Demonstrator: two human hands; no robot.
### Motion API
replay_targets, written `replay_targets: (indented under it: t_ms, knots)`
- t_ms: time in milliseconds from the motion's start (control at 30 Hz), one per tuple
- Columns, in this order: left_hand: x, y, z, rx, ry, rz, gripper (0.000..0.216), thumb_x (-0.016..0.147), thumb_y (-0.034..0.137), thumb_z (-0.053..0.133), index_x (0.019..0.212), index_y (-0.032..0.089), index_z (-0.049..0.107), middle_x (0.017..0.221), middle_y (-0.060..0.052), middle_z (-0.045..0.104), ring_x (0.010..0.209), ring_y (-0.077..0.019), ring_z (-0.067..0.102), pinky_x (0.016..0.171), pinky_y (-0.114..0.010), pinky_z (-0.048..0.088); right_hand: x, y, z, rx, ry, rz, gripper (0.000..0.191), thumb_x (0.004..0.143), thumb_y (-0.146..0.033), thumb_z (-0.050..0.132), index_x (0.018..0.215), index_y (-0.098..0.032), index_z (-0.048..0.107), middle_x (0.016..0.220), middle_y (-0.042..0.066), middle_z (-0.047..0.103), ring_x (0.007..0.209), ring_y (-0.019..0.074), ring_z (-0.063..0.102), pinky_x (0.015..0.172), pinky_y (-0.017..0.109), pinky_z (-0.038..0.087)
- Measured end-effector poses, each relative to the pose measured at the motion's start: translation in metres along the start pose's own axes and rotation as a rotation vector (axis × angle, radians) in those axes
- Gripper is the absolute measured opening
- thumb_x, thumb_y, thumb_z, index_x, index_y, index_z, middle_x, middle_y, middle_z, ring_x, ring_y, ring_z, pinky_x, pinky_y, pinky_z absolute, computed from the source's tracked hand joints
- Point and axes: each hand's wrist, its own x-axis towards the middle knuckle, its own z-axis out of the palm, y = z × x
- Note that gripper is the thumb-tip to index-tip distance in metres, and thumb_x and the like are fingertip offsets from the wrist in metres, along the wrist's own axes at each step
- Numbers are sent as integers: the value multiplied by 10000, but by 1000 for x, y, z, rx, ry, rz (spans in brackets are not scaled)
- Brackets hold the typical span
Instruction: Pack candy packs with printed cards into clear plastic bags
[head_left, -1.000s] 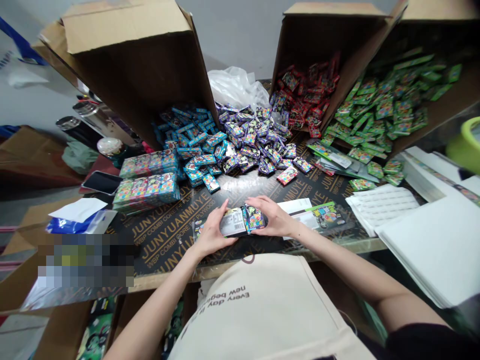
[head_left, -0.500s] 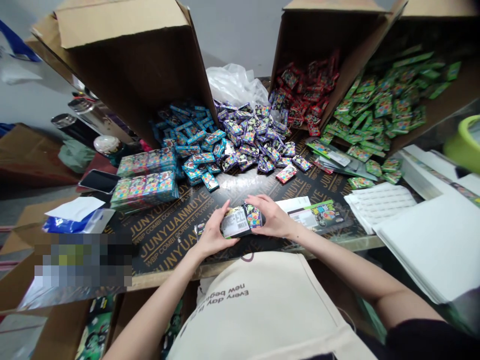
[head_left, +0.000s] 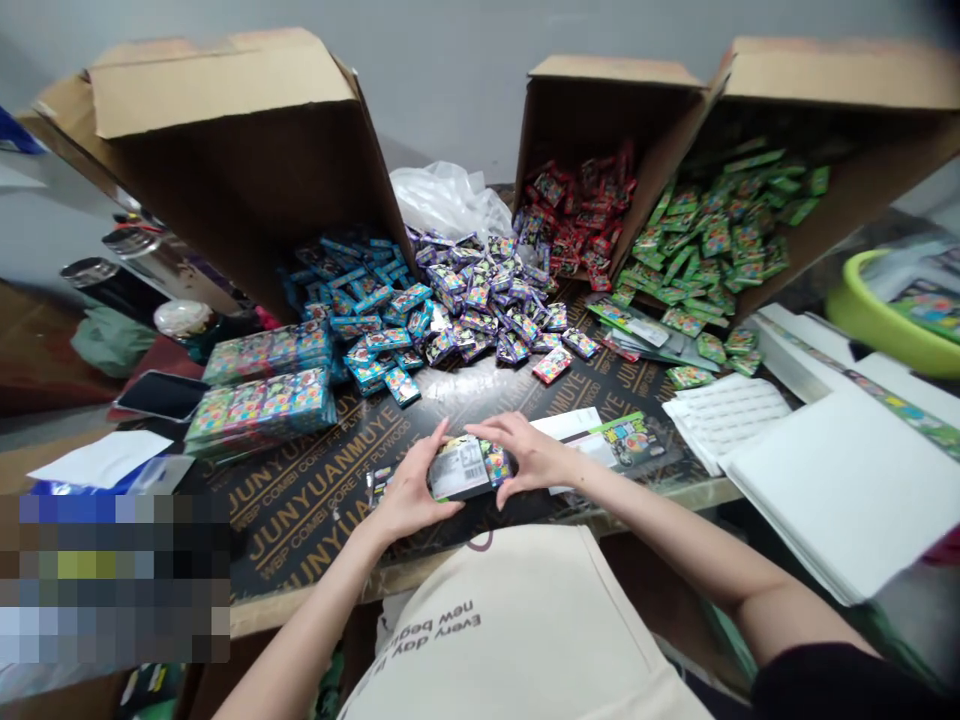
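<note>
At the table's front edge I hold a dark printed packet with a white barcode label [head_left: 459, 468] between both hands. My left hand [head_left: 412, 490] grips its left end, thumb along the near side and fingers along the far side. My right hand [head_left: 541, 455] curves round the other end, where small colourful packs [head_left: 496, 464] show beside the label. Just right of that hand lies a flat printed wrapper [head_left: 626, 440] with a green edge. One red pack [head_left: 552, 365] sits apart, near the purple packs [head_left: 480, 290] heaped beyond my hands.
Tipped cardboard boxes at the back spill blue packs [head_left: 360, 290], red packs [head_left: 589, 210] and green packs [head_left: 705, 240]. Bundled packs [head_left: 259, 405] and a phone [head_left: 161, 395] lie left. On the right are white sheets [head_left: 840, 480] and a lime-green basin [head_left: 862, 310].
My right hand's thumb and fingers have spread slightly at the packet's right end, and the small packs sit closer against the label. The whole view has shifted as my head moved.
</note>
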Motion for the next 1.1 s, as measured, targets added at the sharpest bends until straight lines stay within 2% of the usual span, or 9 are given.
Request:
replay_targets:
  t_ms: [133,233,400,467,533,633,833,1000,1100]
  knots:
    - [6,-3,-2,11,142,-65,1023,588,281,697,1387,257,58,1190,-58,492,1082,-234,494,956,-412,369,0,-12,15,-152,70,54,1007,615,-681,554,1393,-198,135,1410,192,226,1292,330,206,1018,533,126]
    - [9,-9,-1,37,164,-72,1010,594,274,685,1387,258,60,1181,-60,492,1076,-236,492,955,-416,366,2,-2,15,-162,47,41,903,727,-641,464,1401,-212,44,1429,161,208,1315,291,179,1037,528,60]
    - [9,-21,2,123,153,-63,1015,587,242,666,1390,252,46,1174,-75,482,1060,-255,481,940,-447,366,-3,75,-15,-320,613,580,875,696,-548,568,1382,-224,133,1402,166,239,1306,339,162,975,610,127]
    - [10,-23,2,150,161,-62,1010,589,244,660,1391,245,46,1165,-77,482,1058,-258,476,937,-447,367,-8,97,-26,-316,660,632,853,663,-477,621,1361,-210,210,1343,175,329,1243,358,286,941,608,209]
    - [11,-23,1,169,171,-66,1007,589,246,656,1392,237,47,1157,-77,484,1055,-258,475,933,-440,370,-8,98,-30,-267,618,555,796,669,-383,626,1347,-197,253,1259,159,431,1145,324,413,928,539,294]
    - [13,-20,0,188,178,-75,1012,579,242,661,1391,223,58,1154,-79,484,1053,-257,471,933,-431,369,0,65,-26,-185,474,348,811,653,-315,639,1352,-185,248,1237,134,460,1102,282,448,932,442,329]
    - [19,-12,-13,203,86,38,961,596,195,642,1386,236,96,1185,-86,452,1079,-258,442,956,-428,344,13,6,-20,-30,-92,8,844,581,-250,675,1331,-223,289,1160,78,536,1020,248,495,925,402,296]
    - [16,-8,-16,170,-70,117,923,603,195,641,1379,244,143,1199,-83,447,1097,-255,435,962,-416,347,12,8,-27,1,-78,70,869,574,-283,677,1332,-181,264,1190,97,514,999,249,495,901,380,300]
    - [13,-6,-11,122,-75,93,939,597,199,649,1380,251,132,1200,-70,463,1092,-245,455,959,-407,357,11,3,-32,-94,-52,94,812,598,-241,651,1323,-182,290,1148,102,533,1017,260,478,900,396,273]
